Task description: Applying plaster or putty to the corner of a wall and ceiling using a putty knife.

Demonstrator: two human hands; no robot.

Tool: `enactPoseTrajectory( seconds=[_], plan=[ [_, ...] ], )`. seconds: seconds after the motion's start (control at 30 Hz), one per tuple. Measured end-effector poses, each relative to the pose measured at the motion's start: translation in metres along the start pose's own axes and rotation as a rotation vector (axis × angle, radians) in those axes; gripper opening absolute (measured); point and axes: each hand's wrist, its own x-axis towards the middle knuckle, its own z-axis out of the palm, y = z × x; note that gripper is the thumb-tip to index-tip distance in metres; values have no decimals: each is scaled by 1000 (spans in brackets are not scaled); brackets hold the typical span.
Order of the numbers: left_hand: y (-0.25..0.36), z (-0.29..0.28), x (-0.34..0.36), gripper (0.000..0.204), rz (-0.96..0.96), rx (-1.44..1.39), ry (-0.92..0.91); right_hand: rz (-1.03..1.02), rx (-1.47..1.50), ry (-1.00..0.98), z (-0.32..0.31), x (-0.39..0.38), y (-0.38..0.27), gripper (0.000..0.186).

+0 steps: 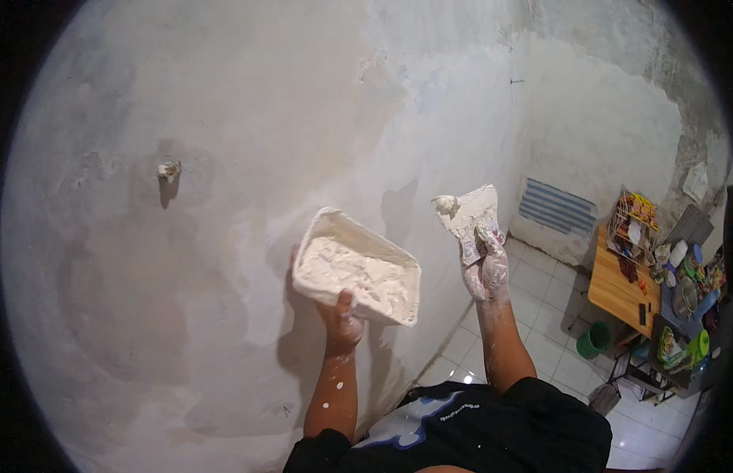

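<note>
My left hand (343, 322) grips a white rectangular tub (368, 230) by its near side, thumb over the rim and the other fingers beneath. Thick off-white putty (355, 272) fills the lower part of the tub, which tilts a little. To the right, my right hand (486, 272) is closed around the handle end of a putty knife (478, 209). Its wide blade is coated with putty, and a lump sits at the blade's left corner. Both hands and forearms carry white smears. Tub and knife are held apart, in front of the patchy grey plastered wall (225, 260).
A rough lump (169, 170) sticks out of the wall at left. Far below right are a tiled floor (540, 288), a green bucket (593, 340), a wooden table (619, 288) with a wire rack (633, 229), and cluttered kitchenware (686, 296). A blue-striped panel (557, 206) is on the far wall.
</note>
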Motion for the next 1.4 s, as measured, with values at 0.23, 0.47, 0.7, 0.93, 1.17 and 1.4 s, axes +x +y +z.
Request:
enactPoseTrajectory(
  seconds=[0.23, 0.47, 0.7, 0.93, 1.17, 1.4],
  plan=[
    [75, -21, 27, 72, 325, -19, 172, -2, 175, -184, 72, 37, 6, 23],
    [146, -20, 63, 77, 436, 91, 130, -568, -200, -364, 120, 101, 9, 17],
    [167, 24, 78, 73, 508, 295, -20, -1247, -1219, -374, 157, 157, 40, 23],
    [156, 12, 89, 81, 591, 400, -81, -1335, -1488, -794, 138, 83, 35, 17],
    [139, 24, 94, 81, 617, 401, -146, -1115, -1236, -301, 151, 164, -41, 16],
    [147, 25, 78, 74, 620, 403, -77, -543, -1351, -160, 197, 174, -29, 18]
  ],
)
